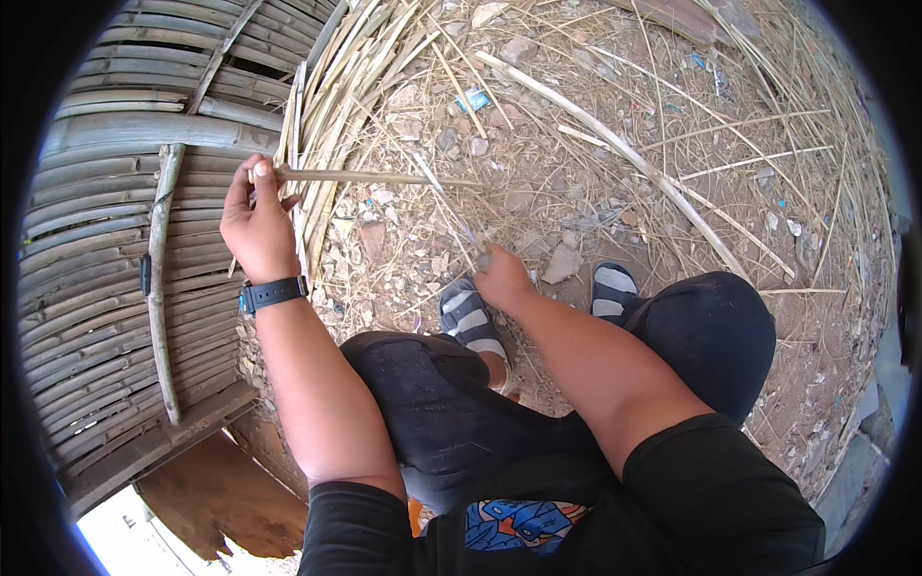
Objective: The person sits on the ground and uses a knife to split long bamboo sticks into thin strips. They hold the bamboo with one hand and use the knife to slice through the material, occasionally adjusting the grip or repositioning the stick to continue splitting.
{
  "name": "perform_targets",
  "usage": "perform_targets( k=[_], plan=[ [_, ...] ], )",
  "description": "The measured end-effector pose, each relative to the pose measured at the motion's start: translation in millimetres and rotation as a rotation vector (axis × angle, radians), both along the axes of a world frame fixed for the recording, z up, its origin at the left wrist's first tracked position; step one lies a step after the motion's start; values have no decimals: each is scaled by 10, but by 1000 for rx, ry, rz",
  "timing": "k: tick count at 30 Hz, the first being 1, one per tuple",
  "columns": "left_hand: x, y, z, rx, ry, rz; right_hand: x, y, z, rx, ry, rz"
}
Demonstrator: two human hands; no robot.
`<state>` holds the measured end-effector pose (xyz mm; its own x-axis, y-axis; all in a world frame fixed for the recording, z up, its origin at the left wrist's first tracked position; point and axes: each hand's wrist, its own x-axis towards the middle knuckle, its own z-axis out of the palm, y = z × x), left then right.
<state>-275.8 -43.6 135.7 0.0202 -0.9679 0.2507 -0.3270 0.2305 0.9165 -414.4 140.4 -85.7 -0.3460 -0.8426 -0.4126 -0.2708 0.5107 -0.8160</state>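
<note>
Out to the left, my left hand (260, 223) is closed around one end of a thin bamboo strip (375, 177). The strip points right, roughly level, above the littered ground. My right hand (504, 280) grips a knife (448, 204) by its handle, near my sandalled foot. Its narrow, pale blade slants up and left, crossing the strip toward its far end. From this view I cannot tell whether blade and strip touch. A watch with a dark strap sits on my left wrist.
A slatted bamboo wall (106, 250) rises at my left, with a pile of split bamboo strips (331, 125) beside it. One long bamboo piece (615, 144) lies across the ground at right. Stones, straw and litter surround my feet (471, 317). A rusty brown sheet (216, 494) stands lower left.
</note>
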Motion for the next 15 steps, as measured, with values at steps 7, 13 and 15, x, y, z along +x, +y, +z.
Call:
perform_targets(
  k=[7,13,15],
  plan=[
    [72,-29,-30,43,94,-5,162,-223,658,-69,1,45],
    [106,-48,-46,24,44,12,-30,96,-436,119,51,-38],
    [88,-1,15,56,21,32,-98,136,-415,211,22,-56]
  ],
)
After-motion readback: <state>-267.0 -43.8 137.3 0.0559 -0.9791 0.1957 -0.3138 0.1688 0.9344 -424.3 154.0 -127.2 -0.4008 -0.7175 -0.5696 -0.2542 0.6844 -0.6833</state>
